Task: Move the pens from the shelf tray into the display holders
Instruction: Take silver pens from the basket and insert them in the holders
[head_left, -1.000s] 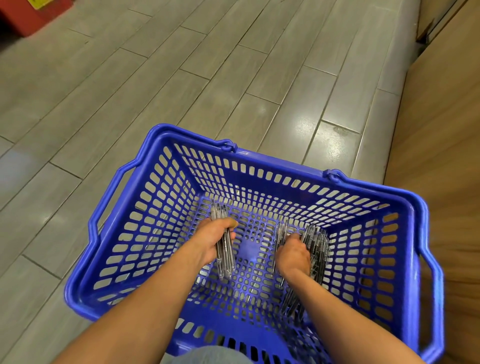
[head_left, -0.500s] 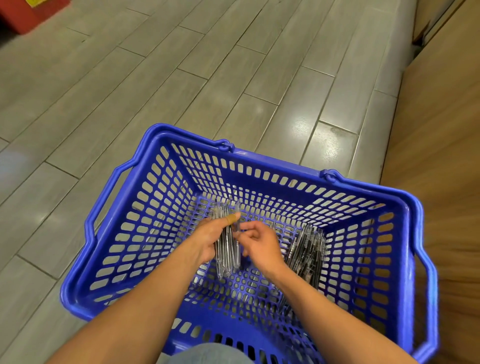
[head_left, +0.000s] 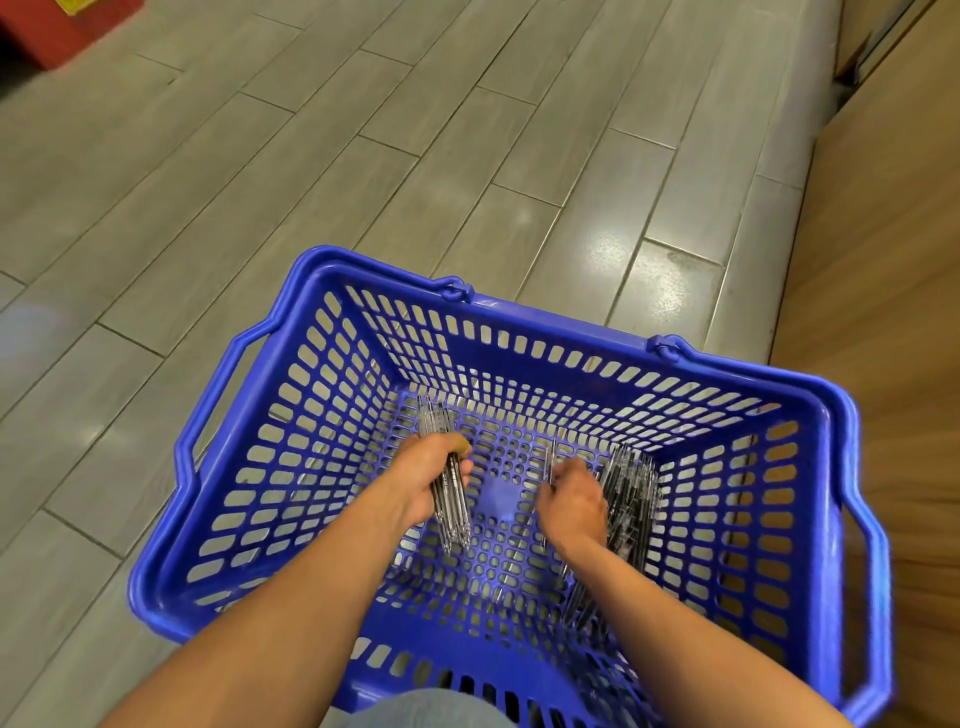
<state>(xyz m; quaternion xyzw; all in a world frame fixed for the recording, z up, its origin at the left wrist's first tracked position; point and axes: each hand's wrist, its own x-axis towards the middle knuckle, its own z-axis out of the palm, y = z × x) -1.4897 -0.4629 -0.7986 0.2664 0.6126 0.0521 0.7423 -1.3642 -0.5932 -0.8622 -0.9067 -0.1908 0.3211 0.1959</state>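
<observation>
Two lots of pens sit inside the blue basket (head_left: 826, 467): a bundle (head_left: 451, 499) clamped in the left hand (head_left: 431, 478), and a loose heap (head_left: 626, 499) by the right wall. The right hand (head_left: 571, 499) pinches one pen (head_left: 549, 462) beside the heap. Best to lift it clear, then lay it parallel into the bundle. Half a second ago that hand was at the bundle; it has swung back.
</observation>
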